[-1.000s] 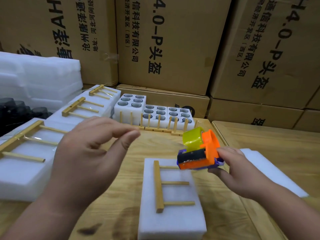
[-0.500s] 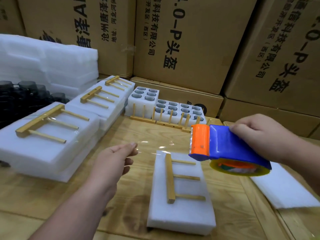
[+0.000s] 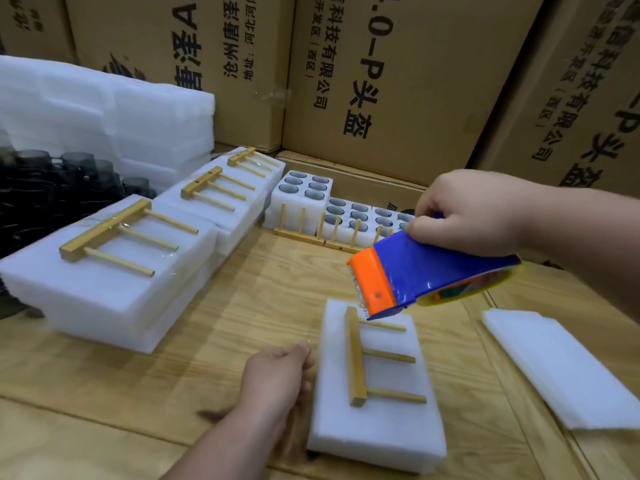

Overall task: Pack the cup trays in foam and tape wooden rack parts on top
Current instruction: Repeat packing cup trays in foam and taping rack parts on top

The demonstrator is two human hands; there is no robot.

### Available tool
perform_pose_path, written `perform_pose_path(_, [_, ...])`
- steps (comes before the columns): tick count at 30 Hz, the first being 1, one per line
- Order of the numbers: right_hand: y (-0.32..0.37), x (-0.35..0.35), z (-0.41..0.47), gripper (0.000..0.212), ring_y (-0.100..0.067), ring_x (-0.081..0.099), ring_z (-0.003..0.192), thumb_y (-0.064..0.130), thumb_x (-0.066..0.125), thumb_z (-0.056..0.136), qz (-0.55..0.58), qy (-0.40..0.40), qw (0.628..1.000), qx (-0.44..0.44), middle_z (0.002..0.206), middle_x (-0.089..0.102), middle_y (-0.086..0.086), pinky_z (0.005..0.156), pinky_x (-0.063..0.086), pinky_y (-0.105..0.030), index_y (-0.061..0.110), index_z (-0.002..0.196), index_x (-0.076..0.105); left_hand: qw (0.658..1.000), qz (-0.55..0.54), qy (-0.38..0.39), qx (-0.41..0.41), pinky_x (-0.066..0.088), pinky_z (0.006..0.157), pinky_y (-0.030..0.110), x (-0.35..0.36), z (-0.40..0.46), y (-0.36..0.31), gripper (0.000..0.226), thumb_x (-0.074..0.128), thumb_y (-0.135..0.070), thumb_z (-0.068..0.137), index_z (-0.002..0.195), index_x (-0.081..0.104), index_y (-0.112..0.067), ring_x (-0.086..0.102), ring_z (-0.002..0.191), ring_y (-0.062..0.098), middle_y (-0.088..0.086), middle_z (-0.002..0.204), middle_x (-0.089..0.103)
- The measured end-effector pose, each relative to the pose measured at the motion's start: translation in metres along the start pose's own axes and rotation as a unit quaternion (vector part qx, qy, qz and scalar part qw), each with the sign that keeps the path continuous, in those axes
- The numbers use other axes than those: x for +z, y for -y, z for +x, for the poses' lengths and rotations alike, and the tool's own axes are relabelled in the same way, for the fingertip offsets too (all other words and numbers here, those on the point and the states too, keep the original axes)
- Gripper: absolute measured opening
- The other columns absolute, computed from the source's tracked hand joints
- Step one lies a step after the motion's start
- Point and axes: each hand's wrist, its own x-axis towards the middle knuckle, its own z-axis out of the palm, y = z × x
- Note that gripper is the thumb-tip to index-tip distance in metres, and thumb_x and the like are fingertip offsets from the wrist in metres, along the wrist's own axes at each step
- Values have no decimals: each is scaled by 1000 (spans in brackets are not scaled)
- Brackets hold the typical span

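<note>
Brown cardboard cartons [image 3: 398, 81] printed with black characters wall off the far side of a wooden table [image 3: 270, 299]. Against them on the left sits a tall stack of white foam sheets [image 3: 114, 116], with a cluster of dark cups [image 3: 52, 188] in front of it at the left edge. Next come three finished foam packs [image 3: 114, 282] in a row running back from the left, each with a wooden rack part lying on top under clear tape. Behind the table's middle, foam cup trays [image 3: 332, 209] with round holes stand in a line, and upright wooden pegs [image 3: 311, 226] rise just in front of them. A loose foam sheet [image 3: 561, 365] lies flat at the right. Near the centre lies the foam block [image 3: 377, 410] being worked on, with a wooden rack part [image 3: 360, 358] resting on its top: one long bar with three thin dowels pointing right. The right hand [image 3: 474, 209] grips the blue handle of a tape dispenser [image 3: 415, 275], whose orange cutter end hangs just above the block's far edge. The left hand [image 3: 277, 379] rests at the block's left side with fingers curled; motion blur hides whether they pinch tape or anything else.
</note>
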Motion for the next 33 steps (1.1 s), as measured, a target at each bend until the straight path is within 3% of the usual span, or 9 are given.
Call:
perform_pose_path(6, [17, -1, 17, 42, -15, 60, 62, 51, 45, 92, -33, 15, 999, -39, 65, 64, 3, 53, 41, -29, 22, 68, 65, 995, 95, 18, 5, 30, 37, 14, -1, 2, 3, 33, 66, -24, 94, 66, 68, -8, 50, 35, 15, 4, 47, 58])
perform_pose_path(12, [14, 4, 20, 43, -14, 59, 61, 49, 46, 94, -12, 40, 999, -28, 64, 62, 3, 53, 39, -29, 24, 64, 62, 977, 205, 58, 29, 52, 45, 31, -1, 8, 4, 25, 63, -39, 90, 88, 67, -15, 64, 46, 24, 8, 61, 72])
perform_pose_path(15, [5, 9, 19, 44, -16, 57, 59, 48, 46, 94, -3, 57, 998, -15, 63, 62, 3, 53, 39, -29, 21, 64, 63, 968, 241, 61, 35, 49, 41, 25, -3, 12, 3, 28, 61, -42, 88, 108, 52, -26, 69, 47, 23, 1, 61, 73])
perform_pose_path(20, [-11, 24, 12, 45, -16, 49, 56, 48, 47, 93, 9, 66, 998, 8, 59, 52, 2, 54, 40, -34, 20, 59, 57, 952, 298, 46, 50, 41, 37, 20, -2, 19, 1, 26, 61, -43, 81, 102, 56, -29, 66, 42, 18, -2, 57, 71])
perform_pose_path(24, [-23, 37, 7, 45, -16, 51, 58, 48, 48, 94, 15, 93, 995, 26, 65, 58, 0, 56, 41, -35, 18, 63, 60, 923, 356, -3, 144, 56, 69, 28, -2, 26, 1, 26, 61, -47, 81, 101, 58, -31, 67, 66, 9, -10, 67, 71])
perform_pose_path(26, [-28, 43, 4, 43, -14, 55, 60, 47, 48, 95, 31, 105, 993, 34, 67, 62, 1, 55, 41, -30, 21, 64, 61, 932, 295, 6, 208, 55, 74, 35, -1, 22, -1, 28, 63, -51, 83, 103, 57, -32, 60, 61, 1, -14, 63, 64])
perform_pose_path(28, [-32, 48, 2, 38, -12, 61, 63, 47, 50, 96, 54, 121, 990, 42, 68, 65, 4, 56, 43, -28, 25, 68, 64, 933, 247, 63, 255, 51, 76, 26, 1, 12, -3, 46, 62, -64, 73, 110, 55, -38, 56, 75, -2, -17, 80, 57])
perform_pose_path(30, [-33, 52, 1, 36, -13, 65, 68, 48, 50, 97, 67, 133, 988, 45, 72, 68, 5, 58, 47, -27, 25, 75, 68, 912, 262, 144, 281, 38, 89, 8, 4, 2, -4, 73, 57, -76, 64, 130, 42, -49, 46, 109, -17, -28, 117, 49])
perform_pose_path(33, [-35, 55, 2, 34, -12, 67, 70, 48, 50, 98, 76, 139, 986, 47, 73, 69, 6, 58, 46, -25, 26, 78, 68, 876, 308, 211, 304, 17, 112, 13, 11, -7, -3, 108, 58, -81, 61, 155, 18, -45, 14, 141, -16, -33, 151, 19])
